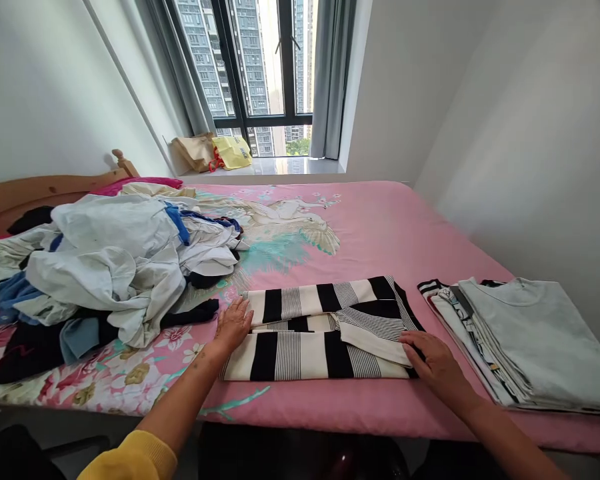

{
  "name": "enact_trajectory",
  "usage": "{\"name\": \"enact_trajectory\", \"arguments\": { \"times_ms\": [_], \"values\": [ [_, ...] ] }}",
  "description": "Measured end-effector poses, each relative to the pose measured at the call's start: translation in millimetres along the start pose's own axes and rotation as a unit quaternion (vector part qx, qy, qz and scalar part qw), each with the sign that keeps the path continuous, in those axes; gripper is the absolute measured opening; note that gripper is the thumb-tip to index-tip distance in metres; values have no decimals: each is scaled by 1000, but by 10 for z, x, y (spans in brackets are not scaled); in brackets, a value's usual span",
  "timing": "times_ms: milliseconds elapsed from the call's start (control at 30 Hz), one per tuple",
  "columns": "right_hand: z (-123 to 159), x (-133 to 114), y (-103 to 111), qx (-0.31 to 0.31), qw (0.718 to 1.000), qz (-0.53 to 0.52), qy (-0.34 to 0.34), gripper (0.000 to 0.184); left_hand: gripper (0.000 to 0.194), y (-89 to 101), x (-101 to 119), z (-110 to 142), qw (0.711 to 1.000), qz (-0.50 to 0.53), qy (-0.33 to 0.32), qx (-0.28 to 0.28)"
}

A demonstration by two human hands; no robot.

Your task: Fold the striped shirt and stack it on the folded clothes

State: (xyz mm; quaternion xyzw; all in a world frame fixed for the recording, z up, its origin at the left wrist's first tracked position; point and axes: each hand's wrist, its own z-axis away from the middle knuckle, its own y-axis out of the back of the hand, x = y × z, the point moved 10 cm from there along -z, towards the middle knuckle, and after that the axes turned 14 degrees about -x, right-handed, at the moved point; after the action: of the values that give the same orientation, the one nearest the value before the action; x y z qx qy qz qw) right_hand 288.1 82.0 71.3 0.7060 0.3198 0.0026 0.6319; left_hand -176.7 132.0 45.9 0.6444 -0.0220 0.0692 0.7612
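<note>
A black-and-cream striped sweater [291,357] lies folded lengthwise on the bed in front of me. A sleeve [373,337] is laid back across its right part. My left hand [234,325] rests flat on the sweater's left end, its fingers stretched out. At the right end, my right hand [430,360] has its thumb and fingers closed on the end of the folded-over sleeve. The right fingertips are partly hidden against the cloth.
A large heap of loose clothes [115,273] covers the bed's left side. To the right sits a neat stack of folded shirts [525,333]. The pink flowered bedsheet [375,227] reaches toward the window sill [300,165], where a paper bag [195,152] and a yellow bag [233,152] lie.
</note>
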Motion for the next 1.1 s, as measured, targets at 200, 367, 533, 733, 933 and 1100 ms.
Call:
{"name": "enact_trajectory", "arguments": {
  "times_ms": [200,367,533,733,933,1100],
  "values": [
    [-112,-385,-194,-23,999,-28,38,20,54,-305,233,-207,998,-8,-36,-58],
    [-74,-291,-126,-1,998,-59,16,21,51,-285,134,-292,998,5,-1,-66],
    [-290,-268,37,25,996,-82,-12,24,53,-189,255,-376,999,-2,-26,-30],
    [-769,-197,5,27,995,-92,-29,27,65,-490,178,-498,997,-15,21,-77],
    [-833,474,80,44,987,-73,-140,35,66,-557,86,-580,995,-51,36,-75],
    [-994,315,-61,-33,989,0,-145,43,66,-581,78,-624,995,-67,38,-62]
  ]
}}
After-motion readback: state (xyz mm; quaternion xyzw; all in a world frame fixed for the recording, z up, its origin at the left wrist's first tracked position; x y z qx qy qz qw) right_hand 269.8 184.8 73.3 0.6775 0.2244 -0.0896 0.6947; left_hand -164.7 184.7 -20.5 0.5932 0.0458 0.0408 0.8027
